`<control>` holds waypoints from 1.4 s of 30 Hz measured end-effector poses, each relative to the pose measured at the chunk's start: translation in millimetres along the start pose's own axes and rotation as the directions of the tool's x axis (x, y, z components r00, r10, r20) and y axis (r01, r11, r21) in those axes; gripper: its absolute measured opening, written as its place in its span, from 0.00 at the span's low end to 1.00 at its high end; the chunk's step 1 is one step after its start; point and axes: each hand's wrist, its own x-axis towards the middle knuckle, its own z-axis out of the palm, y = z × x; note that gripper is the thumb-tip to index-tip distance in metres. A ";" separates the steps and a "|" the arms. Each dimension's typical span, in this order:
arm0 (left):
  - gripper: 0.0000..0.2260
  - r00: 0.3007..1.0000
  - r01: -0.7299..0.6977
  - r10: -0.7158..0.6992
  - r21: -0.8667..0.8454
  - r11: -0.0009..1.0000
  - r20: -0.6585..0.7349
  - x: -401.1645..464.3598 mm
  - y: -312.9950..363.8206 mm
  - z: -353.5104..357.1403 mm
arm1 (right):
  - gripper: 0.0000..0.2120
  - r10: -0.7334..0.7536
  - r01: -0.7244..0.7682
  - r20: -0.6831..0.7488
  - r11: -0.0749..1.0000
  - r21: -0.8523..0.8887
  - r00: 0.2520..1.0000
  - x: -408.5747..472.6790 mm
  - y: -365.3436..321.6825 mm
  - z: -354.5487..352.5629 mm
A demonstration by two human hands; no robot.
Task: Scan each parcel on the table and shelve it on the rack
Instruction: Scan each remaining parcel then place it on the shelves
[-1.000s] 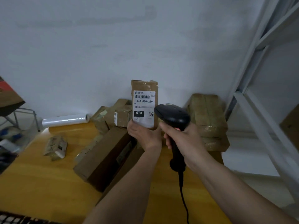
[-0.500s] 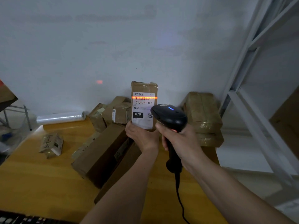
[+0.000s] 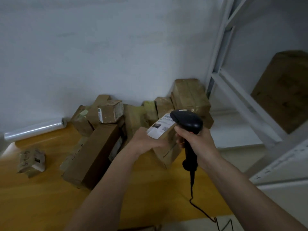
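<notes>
Cardboard parcel (image 3: 164, 144): tipped flat since half a second ago, scan line gone; probably scanned, rack next.
Left hand (image 3: 146, 142): grips parcel's near end, just above the table (image 3: 41, 197).
Right hand (image 3: 194, 139): wrapped round scanner (image 3: 187, 124) handle, touching parcel's 3 o'clock side.
Rack (image 3: 233, 90): 2 o'clock, well apart.
Far pile: label text blurred, unreadable.
</notes>
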 end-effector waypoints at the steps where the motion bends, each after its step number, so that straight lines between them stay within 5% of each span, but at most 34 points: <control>1: 0.13 0.997 0.008 -0.011 0.047 0.999 0.072 -4.1 0.1 2.3 | 0.09 0.013 -0.013 -0.007 1.000 -0.017 1.000 -3.4 3.8 -4.5; 10: 0.16 0.951 0.015 -0.101 0.283 0.959 0.293 -54.0 14.6 65.3 | 0.08 0.037 -0.038 -0.050 0.999 -0.027 0.998 -62.9 15.4 -76.2; 16: 0.17 0.920 -0.039 -0.096 0.333 0.942 0.380 -99.4 40.6 153.7 | 0.08 0.024 -0.012 -0.215 0.998 0.055 0.976 -132.9 18.3 -169.2; 21: 0.29 0.911 -0.104 -0.016 0.266 0.958 0.412 -145.1 64.8 224.2 | 0.08 -0.010 0.040 -0.342 0.996 0.081 0.940 -190.3 18.2 -242.5; 25: 0.22 0.921 -0.146 0.072 0.169 0.975 0.382 -178.1 83.8 270.4 | 0.08 -0.037 0.082 -0.413 0.992 0.092 0.910 -229.8 15.3 -288.2; 33: 0.45 0.933 -0.198 0.185 0.013 0.980 0.308 -206.2 128.0 337.5 | 0.08 -0.087 0.159 -0.499 0.982 0.104 0.862 -263.7 -3.0 -355.6; 42: 0.44 0.912 -0.250 0.256 -0.058 0.966 0.320 -180.5 198.9 411.5 | 0.09 -0.193 0.273 -0.572 0.960 0.057 0.797 -252.4 -32.2 -420.7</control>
